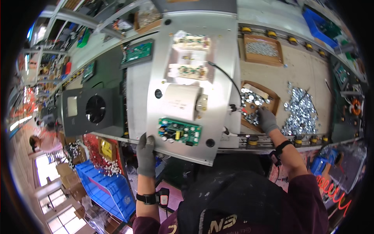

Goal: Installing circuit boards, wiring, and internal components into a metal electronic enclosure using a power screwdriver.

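Observation:
My left hand, in a grey glove, grips the near left corner of a silvery metal panel. On the panel sit a large white cylinder, a green circuit board and two pale boards farther up. A black cable curves off its right side. My right hand, also gloved, reaches into a shallow cardboard tray of small shiny metal parts. Its fingers are bent down among them, and whatever they pinch is hidden.
Right of that tray lies a loose heap of shiny metal parts; another cardboard tray of small hardware stands behind. A black housing with a fan is at left, a blue crate below it. Rollers line the bench's near edge.

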### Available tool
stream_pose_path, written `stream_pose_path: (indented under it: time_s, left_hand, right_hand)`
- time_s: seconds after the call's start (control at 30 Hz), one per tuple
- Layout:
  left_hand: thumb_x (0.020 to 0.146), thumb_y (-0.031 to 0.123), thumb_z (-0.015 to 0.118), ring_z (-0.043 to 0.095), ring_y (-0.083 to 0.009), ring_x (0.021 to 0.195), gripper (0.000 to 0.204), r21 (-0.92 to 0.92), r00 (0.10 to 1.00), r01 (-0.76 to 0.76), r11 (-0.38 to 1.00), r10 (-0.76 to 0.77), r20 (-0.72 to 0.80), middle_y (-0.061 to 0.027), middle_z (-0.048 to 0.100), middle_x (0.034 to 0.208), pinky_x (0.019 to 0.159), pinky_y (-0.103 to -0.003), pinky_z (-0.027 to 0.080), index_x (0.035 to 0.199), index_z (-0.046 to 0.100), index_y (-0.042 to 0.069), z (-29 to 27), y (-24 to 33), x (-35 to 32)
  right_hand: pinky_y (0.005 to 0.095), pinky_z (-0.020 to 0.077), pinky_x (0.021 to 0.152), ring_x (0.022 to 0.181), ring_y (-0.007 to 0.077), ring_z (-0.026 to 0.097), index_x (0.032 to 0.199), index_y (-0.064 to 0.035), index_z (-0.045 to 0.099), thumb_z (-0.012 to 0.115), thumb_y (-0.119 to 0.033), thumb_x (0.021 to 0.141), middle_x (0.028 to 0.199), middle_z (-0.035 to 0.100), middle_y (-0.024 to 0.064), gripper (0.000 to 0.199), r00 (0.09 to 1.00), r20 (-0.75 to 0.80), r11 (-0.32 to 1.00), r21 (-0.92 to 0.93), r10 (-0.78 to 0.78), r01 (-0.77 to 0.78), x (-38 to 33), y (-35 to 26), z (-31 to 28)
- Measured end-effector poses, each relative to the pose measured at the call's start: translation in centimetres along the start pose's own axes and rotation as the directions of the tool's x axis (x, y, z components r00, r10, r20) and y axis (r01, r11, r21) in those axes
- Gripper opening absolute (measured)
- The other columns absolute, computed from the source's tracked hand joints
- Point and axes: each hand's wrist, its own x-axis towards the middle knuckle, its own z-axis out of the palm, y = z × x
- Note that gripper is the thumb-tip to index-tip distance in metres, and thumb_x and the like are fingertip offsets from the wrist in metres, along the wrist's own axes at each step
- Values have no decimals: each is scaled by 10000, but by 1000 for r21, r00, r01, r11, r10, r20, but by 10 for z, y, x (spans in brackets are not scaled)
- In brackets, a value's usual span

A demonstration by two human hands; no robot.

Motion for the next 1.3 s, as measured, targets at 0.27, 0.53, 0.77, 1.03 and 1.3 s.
stream_pose_path:
  time_s: [0.27,0.53,0.77,1.03,1.3]
  left_hand:
    - [931,300,548,527,-81,534,409,38,994,22,999,-26,109,-60,619,847,479,-212,447,1188,522,-17,-16,6,5]
    - [946,351,520,595,-131,815,445,-234,901,102,967,10,433,-79,616,954,688,-263,490,1226,525,6,-84,-24,68]
    - [831,236,621,603,-233,941,422,204,871,-445,872,370,323,-107,608,1028,855,-348,473,1206,554,54,-45,-47,154]
    - [676,201,716,415,-253,1234,510,307,494,-869,389,728,476,-105,517,1209,1037,-408,292,1150,566,90,2,22,187]
    - [829,175,597,629,-334,944,285,111,547,-623,774,330,770,-177,611,1105,800,-419,510,1085,584,51,-25,14,129]
  right_hand:
    - [242,455,683,804,129,525,1007,-18,562,600,-133,707,893,541,47,323,984,106,-44,994,142,-101,-49,-45,-71]
    - [284,446,698,769,179,545,1010,-17,586,566,-449,879,870,564,68,451,960,216,-77,970,-178,-232,-111,-185,-115]
    - [362,418,976,1136,231,522,1304,-33,457,544,-483,898,1244,550,96,612,968,252,-146,958,4,-248,-123,-259,-88]
    - [417,462,951,1098,284,567,1291,0,459,562,-307,907,1237,556,157,503,961,23,-380,921,275,86,-149,-312,-171]
    - [419,484,939,1056,273,597,1242,6,487,469,-297,960,1185,580,170,414,967,9,-405,909,254,98,-137,-332,-200]
